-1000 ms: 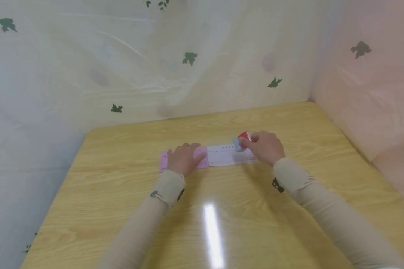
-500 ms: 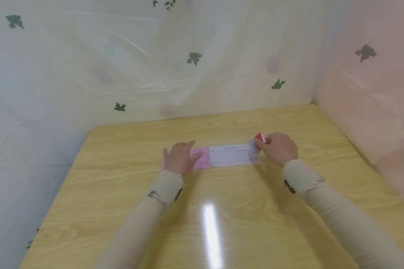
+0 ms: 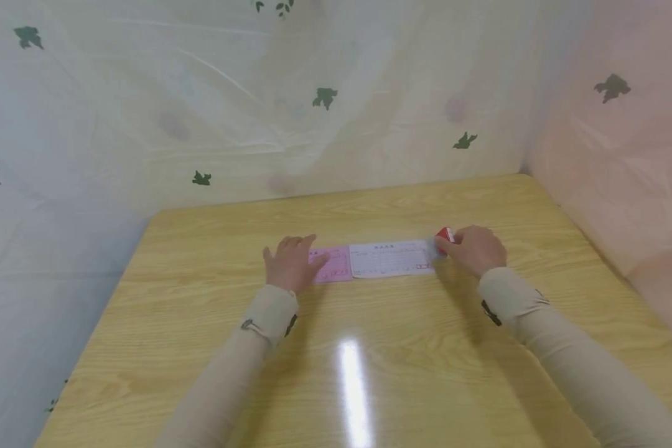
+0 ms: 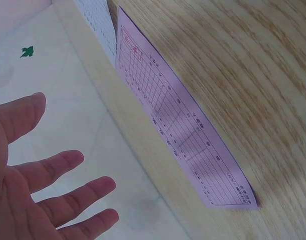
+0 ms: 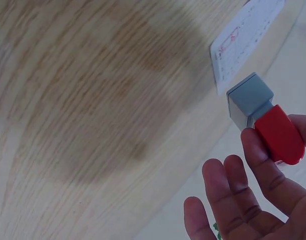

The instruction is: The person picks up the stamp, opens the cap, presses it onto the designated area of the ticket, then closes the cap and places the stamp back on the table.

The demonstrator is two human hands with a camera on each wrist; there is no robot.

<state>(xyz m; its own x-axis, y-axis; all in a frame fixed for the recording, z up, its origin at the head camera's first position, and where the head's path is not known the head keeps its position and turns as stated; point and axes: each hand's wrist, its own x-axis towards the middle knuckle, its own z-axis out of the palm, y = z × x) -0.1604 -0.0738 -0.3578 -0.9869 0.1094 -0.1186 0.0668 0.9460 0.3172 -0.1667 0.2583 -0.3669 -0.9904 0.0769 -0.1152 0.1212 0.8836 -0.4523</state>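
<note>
My right hand [image 3: 478, 250] pinches a self-inking stamp by its red handle between thumb and index finger. In the right wrist view the stamp [image 5: 279, 135] is tilted, its grey base pointing away from the fingers. It hovers by the right end of a white printed form [image 3: 389, 258], which bears a red mark near its lower right corner. A pink printed form [image 3: 336, 264] lies end to end with the white one. My left hand [image 3: 291, 264], fingers spread and holding nothing, is over the pink form's left part. The left wrist view shows the whole pink form [image 4: 173, 120] beside those fingers.
Both forms lie on a wood-grain table [image 3: 414, 354], toward its far side. A pale curtain [image 3: 229, 106] with green leaf shapes hangs behind the far edge, and a pinkish one [image 3: 621, 168] stands along the right.
My right hand has carried the stamp rightward from above the white form to its right end, uncovering the red mark. My left hand has drifted slightly left, spreading its fingers off the pink form.
</note>
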